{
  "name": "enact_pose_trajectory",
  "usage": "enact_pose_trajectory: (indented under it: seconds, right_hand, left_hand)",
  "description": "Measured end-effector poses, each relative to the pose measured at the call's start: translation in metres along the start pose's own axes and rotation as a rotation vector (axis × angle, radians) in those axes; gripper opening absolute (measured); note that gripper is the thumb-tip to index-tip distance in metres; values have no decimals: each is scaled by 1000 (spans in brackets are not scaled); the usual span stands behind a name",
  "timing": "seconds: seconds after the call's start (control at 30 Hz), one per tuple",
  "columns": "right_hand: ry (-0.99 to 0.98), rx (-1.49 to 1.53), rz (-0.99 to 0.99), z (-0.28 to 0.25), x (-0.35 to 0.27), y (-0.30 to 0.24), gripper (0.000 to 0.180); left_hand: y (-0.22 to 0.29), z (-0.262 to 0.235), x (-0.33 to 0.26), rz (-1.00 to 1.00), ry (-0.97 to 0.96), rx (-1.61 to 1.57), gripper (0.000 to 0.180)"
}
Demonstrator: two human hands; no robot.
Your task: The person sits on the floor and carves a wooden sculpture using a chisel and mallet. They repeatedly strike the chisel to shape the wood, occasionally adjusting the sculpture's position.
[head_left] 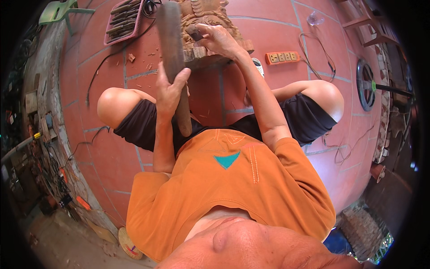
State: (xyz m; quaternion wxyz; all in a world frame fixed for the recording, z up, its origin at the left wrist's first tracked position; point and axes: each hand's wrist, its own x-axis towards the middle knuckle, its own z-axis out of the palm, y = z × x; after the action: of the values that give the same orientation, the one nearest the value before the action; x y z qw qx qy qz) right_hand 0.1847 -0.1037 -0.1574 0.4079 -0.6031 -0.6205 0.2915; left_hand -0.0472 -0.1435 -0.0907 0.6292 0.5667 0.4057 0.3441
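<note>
A long wooden club-like mallet point(171, 42) is upright in my left hand point(169, 89), fingers wrapped round its shaft and its upper end blurred. My right hand point(219, 41) pinches a short dark tool, perhaps a chisel point(194, 33), at the near side of a carved wooden block point(215, 20). Most of that tool is hidden, so its working end cannot be made out. Deep relief covers the carving, which lies on the floor beyond my crossed legs. The mallet's upper part stands just left of the dark tool, apart from it as far as I can see.
Left of the carving, a pink basket point(109, 38) holds several chisel-like tools. An orange power strip point(282, 58) lies to the right, with a loose cable point(329, 58) beside it. Wood chips point(131, 58) dot the red tiles. A green stool point(60, 12) stands far left; a round black base point(366, 85), right.
</note>
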Motion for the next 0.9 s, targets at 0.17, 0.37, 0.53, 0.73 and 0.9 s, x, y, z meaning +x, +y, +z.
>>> enact_pose_trajectory:
  seconds: [0.17,0.37,0.53,0.73,0.9]
  right_hand:
    - [-61,-36,46,-8,0,-7,45]
    - [-42,-94,40,-5,-2,-18,44]
    - [12,39,-67,2,-1,6,42]
    - [172,155,-76,-9,-5,26,46]
    - [119,213,-109,-14,-4,9,35]
  left_hand:
    - [3,-4,-3,-106,-65,24,40]
    - [5,2,-1,100,103,89,42]
    - [-2,-1,-1,-15,-66,200,44]
    - [-3,-9,1,-62,15,62,39]
    - [-8,-12,1,-72,-3,67,37]
